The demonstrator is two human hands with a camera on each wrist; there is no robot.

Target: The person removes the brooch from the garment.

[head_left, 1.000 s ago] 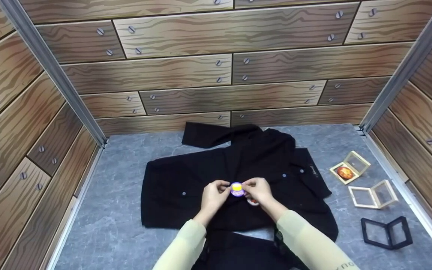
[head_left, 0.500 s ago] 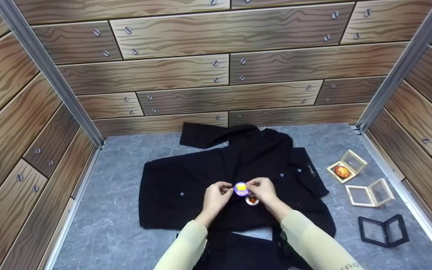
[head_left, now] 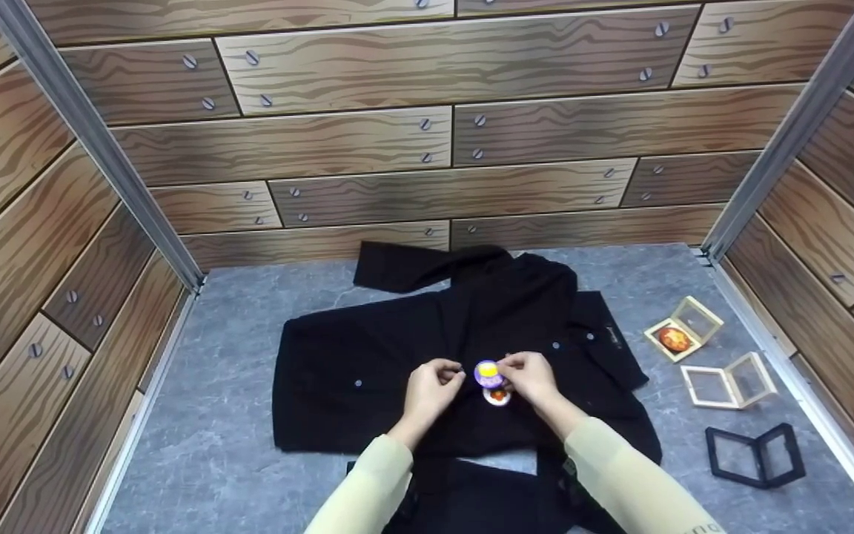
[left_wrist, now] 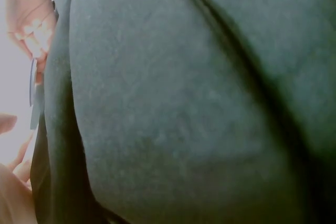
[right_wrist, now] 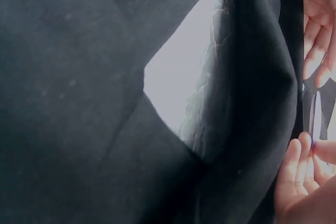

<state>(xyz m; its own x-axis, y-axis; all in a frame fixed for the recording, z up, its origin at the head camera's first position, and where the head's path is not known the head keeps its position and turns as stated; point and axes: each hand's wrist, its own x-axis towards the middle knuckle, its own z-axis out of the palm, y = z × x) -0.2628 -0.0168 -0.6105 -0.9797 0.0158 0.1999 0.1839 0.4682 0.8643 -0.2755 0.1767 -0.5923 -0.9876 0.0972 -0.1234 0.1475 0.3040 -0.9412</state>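
Note:
A round purple-and-yellow badge (head_left: 487,374) is pinched by its edge in my right hand (head_left: 531,380), above a black jacket (head_left: 368,348). In the right wrist view the badge (right_wrist: 314,114) appears edge-on, a thin disc between right thumb and fingers. Just to the left, my left hand (head_left: 431,389) hovers over the jacket with fingers loosely bent, apart from the badge. The right wrist view shows the left fingers (right_wrist: 315,51) above the disc, holding nothing visible. A second round badge (head_left: 497,397), white with a red-orange picture, lies just below the purple one.
Along the right side stand an open cream case (head_left: 674,340) with an orange round piece, an open pale frame case (head_left: 731,386) and an open black frame case (head_left: 757,456). Wood-patterned walls (head_left: 338,133) enclose the grey floor (head_left: 212,415).
Both hands held the badge a second ago; my left fingers have let go of it. My right hand has carried the badge slightly right, uncovering the red-and-white badge.

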